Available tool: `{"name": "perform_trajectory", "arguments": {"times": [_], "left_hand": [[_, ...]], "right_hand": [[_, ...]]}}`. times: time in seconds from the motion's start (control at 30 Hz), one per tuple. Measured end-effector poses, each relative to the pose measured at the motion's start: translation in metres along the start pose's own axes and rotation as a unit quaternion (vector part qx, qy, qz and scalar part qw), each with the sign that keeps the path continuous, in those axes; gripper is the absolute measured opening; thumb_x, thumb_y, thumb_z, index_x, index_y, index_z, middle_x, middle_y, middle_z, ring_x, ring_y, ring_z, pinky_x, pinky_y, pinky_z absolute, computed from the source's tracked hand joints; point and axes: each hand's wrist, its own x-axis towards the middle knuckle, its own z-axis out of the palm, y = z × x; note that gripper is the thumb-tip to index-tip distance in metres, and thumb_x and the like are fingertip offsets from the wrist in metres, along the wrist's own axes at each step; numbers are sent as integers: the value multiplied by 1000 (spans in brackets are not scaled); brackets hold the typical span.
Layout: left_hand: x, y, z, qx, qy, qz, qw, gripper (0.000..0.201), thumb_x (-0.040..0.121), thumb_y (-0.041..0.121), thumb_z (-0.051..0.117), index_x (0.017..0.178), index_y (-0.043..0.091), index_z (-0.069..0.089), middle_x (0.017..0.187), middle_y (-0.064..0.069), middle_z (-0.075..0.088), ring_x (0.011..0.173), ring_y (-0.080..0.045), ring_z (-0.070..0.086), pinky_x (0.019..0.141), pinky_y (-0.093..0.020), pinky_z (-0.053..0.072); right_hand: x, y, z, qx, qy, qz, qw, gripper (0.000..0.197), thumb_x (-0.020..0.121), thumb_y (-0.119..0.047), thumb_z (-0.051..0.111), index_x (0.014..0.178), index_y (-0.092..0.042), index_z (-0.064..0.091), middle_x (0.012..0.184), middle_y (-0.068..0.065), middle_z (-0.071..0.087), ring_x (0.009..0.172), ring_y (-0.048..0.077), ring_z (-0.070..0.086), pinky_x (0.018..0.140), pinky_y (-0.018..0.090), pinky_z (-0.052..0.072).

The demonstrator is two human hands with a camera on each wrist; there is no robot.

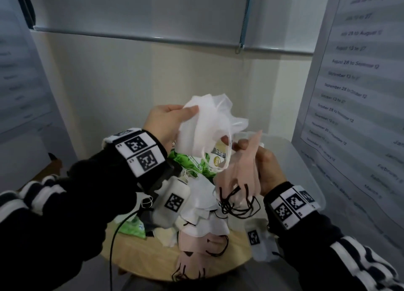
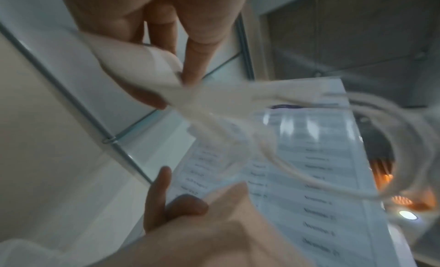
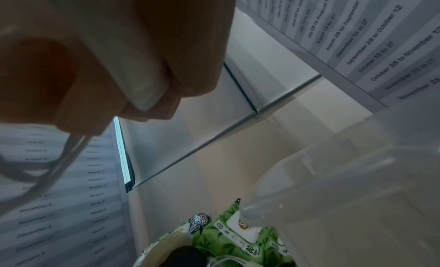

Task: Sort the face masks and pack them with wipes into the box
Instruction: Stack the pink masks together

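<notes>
White masks (image 1: 209,124) bunched up mid-air above worktop (image 1: 236,244) pile, left hand (image 1: 166,120) fingers pinching bunch. Right hand (image 1: 265,166) grips pink masks (image 1: 240,166), black loops dangling. Clear box (image 1: 306,159) just right. Probably best: untangle loops slowly, keep colours apart, stack flat first.

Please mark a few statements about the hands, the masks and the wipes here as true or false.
1. The left hand holds white masks. True.
2. The right hand holds a wipes pack. False: it holds pink masks with black loops.
3. The green wipes packs are in the box. False: they lie on the table beside it.
4. More masks lie in a pile on the table. True.
</notes>
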Motion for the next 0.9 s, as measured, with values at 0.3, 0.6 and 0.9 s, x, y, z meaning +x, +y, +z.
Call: {"name": "perform_trajectory", "arguments": {"times": [0.3,0.6,0.9], "left_hand": [[2,-17,-6,-30,22,-122,992,11,90,3,56,79,1,57,81,-9,62,67,-17,59,55,-26,53],[-13,-19,-5,78,-84,-103,988,16,86,8,61,70,5,64,65,-8,67,57,-20,61,53,-21,51],[-12,-18,-13,99,-96,-121,983,17,87,6,59,71,2,63,54,-4,66,44,-13,61,46,-18,49]], "right_hand": [[-10,4,7,-76,-4,15,997,39,24,-42,90,53,-25,69,84,0,70,69,21,58,70,34,48],[8,8,0,-80,140,-11,987,45,74,-21,61,109,7,57,98,24,58,88,34,57,76,41,51],[5,9,5,-73,196,-11,978,46,79,-21,58,116,6,55,103,24,54,93,35,56,91,52,47]]}}
